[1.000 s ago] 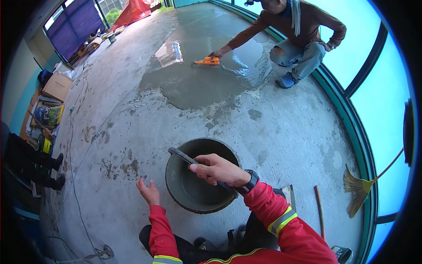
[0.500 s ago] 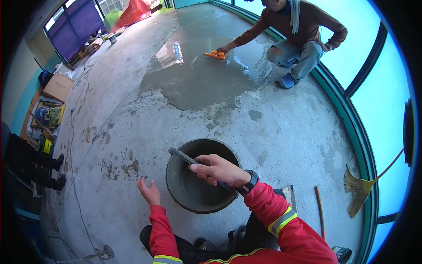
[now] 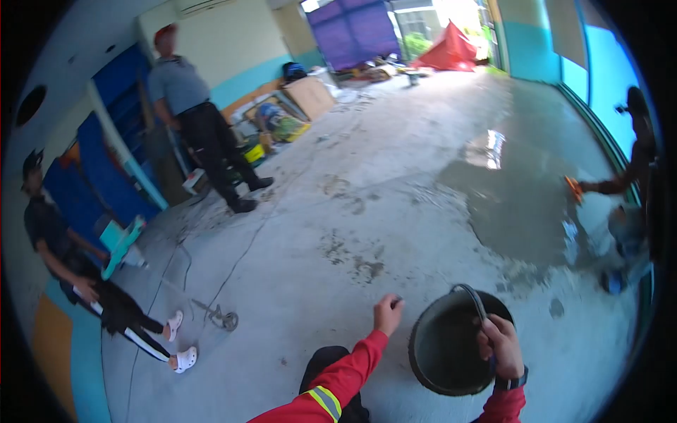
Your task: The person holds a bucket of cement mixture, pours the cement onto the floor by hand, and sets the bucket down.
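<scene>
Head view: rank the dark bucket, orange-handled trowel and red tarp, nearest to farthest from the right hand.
1. Dark bucket: just left of the right hand, which grips its handle.
2. Orange-handled trowel: ahead and to the right, in a co-worker's hand.
3. Red tarp: far end of the room.

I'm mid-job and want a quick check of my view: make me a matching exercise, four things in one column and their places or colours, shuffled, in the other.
Things:
1. right hand
2. left hand
3. hand trowel
4. red sheet

Places or colours:
A. far back, near the top of the view
B. beside the bucket, off its handle
C. orange, at the wet patch
D. closed around the bucket's handle

Right pairs: 1-D, 2-B, 3-C, 4-A
</scene>
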Available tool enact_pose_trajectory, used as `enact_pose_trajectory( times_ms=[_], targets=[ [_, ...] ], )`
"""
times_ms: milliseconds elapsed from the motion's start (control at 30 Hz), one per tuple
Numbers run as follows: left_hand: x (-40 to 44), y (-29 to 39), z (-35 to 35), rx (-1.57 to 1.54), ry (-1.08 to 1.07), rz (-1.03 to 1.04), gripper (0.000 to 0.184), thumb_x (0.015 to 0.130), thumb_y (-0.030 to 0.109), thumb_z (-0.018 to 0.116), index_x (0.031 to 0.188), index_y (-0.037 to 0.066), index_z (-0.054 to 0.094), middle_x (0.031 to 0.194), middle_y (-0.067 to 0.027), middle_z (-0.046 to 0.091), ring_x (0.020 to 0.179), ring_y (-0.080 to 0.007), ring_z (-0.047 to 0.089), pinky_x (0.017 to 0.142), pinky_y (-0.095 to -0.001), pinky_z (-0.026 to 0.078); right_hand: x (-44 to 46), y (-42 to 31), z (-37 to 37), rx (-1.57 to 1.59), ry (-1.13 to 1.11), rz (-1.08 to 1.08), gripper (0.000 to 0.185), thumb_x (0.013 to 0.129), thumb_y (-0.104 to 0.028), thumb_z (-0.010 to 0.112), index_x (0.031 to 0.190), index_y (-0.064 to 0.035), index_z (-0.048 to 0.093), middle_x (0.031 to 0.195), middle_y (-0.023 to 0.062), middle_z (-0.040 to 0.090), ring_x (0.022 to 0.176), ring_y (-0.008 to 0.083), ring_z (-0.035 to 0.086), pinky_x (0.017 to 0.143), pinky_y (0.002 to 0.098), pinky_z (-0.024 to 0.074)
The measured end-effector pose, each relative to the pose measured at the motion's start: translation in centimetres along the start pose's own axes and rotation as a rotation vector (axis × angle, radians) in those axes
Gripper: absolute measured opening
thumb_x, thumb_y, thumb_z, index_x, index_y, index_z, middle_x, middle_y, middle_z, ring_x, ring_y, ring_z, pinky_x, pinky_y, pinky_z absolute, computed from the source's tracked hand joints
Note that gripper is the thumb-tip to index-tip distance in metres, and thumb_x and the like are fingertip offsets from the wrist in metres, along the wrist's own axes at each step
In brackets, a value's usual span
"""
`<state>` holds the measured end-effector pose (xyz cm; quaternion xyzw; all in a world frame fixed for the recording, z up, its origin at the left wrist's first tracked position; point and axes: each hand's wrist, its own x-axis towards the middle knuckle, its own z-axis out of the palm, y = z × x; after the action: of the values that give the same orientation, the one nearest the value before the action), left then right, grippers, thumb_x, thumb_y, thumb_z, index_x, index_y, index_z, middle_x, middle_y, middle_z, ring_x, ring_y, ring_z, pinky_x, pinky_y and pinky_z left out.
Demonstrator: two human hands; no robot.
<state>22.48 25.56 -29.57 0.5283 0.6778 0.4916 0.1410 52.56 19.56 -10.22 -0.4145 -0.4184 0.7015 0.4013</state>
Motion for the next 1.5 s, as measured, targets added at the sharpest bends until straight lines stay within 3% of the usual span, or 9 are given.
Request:
enact_pose_trajectory(
  times_ms=[233,333,533,633,833,1133,1267,1333,1500],
  targets=[
    [0.1,1.7,-0.5,0.086,-0.147,-0.197,0.022,0.081,0.021,0.072,0.087,0.002,0.064,0.074,-0.0146,0.066,0.066,-0.0293,0.064,0.062,-0.0365,0.050,0.2,0.0,-0.5,0.065,0.004,0.038,0.026,0.097,-0.022,0.052,0.105,0.0031,0.055,0.063,-0.0005,0.047,0.045,0.0053,0.041,0.040,0.0210,0.0327],
    [-0.3,0.8,0.4,-0.005,0.053,0.092,0.023,0.081,0.022,0.073,0.088,0.002,0.064,0.073,-0.0130,0.066,0.063,-0.0283,0.064,0.060,-0.0355,0.050,0.1,0.2,-0.7,0.054,0.006,0.022,0.027,0.098,-0.022,0.052,0.105,0.0032,0.054,0.063,-0.0012,0.047,0.044,0.0050,0.040,0.040,0.0206,0.0324],
    [0.1,3.5,-1.1,0.006,-0.207,-0.333,0.024,0.077,0.016,0.075,0.091,0.001,0.064,0.083,-0.0140,0.068,0.073,-0.0259,0.066,0.066,-0.0353,0.051,0.1,0.1,-0.5,0.048,0.003,0.021,0.027,0.098,-0.023,0.051,0.106,0.0032,0.054,0.062,-0.0022,0.046,0.044,0.0043,0.039,0.039,0.0200,0.0325],
    [-0.1,0.2,0.5,0.083,0.063,0.081,0.022,0.079,0.018,0.073,0.090,0.002,0.063,0.077,-0.0126,0.068,0.069,-0.0236,0.067,0.064,-0.0354,0.051,0.0,0.1,-0.5,0.058,-0.011,0.015,0.028,0.098,-0.023,0.050,0.107,0.0033,0.053,0.063,-0.0023,0.046,0.044,0.0042,0.039,0.040,0.0199,0.0327],
    [-0.3,1.3,0.1,-0.125,-0.123,-0.189,0.027,0.083,0.027,0.071,0.082,0.001,0.064,0.062,-0.0103,0.064,0.057,-0.0288,0.062,0.058,-0.0375,0.049,0.0,-0.1,-0.4,0.062,-0.001,0.029,0.028,0.098,-0.023,0.050,0.107,0.0034,0.054,0.064,-0.0020,0.046,0.045,0.0042,0.039,0.041,0.0196,0.0329],
    [1.5,-0.4,-1.0,-0.162,-0.021,0.057,0.020,0.086,0.018,0.066,0.095,-0.001,0.066,0.074,-0.0150,0.066,0.061,-0.0249,0.063,0.062,-0.0350,0.050,0.5,-0.2,-0.7,0.033,-0.035,0.038,0.027,0.098,-0.024,0.052,0.106,0.0014,0.056,0.065,-0.0016,0.048,0.047,0.0048,0.042,0.043,0.0202,0.0338],
    [2.5,0.2,-5.6,-0.265,-0.096,-0.230,0.025,0.089,0.016,0.062,0.109,0.001,0.064,0.092,-0.0092,0.069,0.080,-0.0236,0.067,0.071,-0.0353,0.053,0.6,-0.5,-1.3,0.060,-0.054,0.055,0.027,0.097,-0.023,0.052,0.106,0.0023,0.056,0.066,-0.0015,0.048,0.048,0.0053,0.042,0.043,0.0204,0.0337],
    [3.9,-0.7,-8.5,-1.052,-0.208,-0.513,0.051,0.090,0.038,0.060,0.129,0.005,0.052,0.120,-0.0114,0.061,0.106,-0.0291,0.061,0.085,-0.0447,0.051,0.7,-0.6,-1.7,0.086,-0.074,0.052,0.027,0.097,-0.022,0.053,0.106,0.0027,0.056,0.066,-0.0014,0.048,0.047,0.0057,0.042,0.043,0.0207,0.0336],
    [3.5,3.2,-12.6,-1.571,-0.308,-0.131,0.103,0.073,0.075,0.056,0.148,0.011,0.026,0.155,-0.0139,0.020,0.142,-0.0366,0.017,0.105,-0.0658,0.025,0.9,-0.4,-2.0,0.047,-0.081,0.029,0.027,0.097,-0.023,0.054,0.106,0.0027,0.056,0.064,-0.0014,0.049,0.046,0.0065,0.043,0.043,0.0211,0.0343]
  ],
)
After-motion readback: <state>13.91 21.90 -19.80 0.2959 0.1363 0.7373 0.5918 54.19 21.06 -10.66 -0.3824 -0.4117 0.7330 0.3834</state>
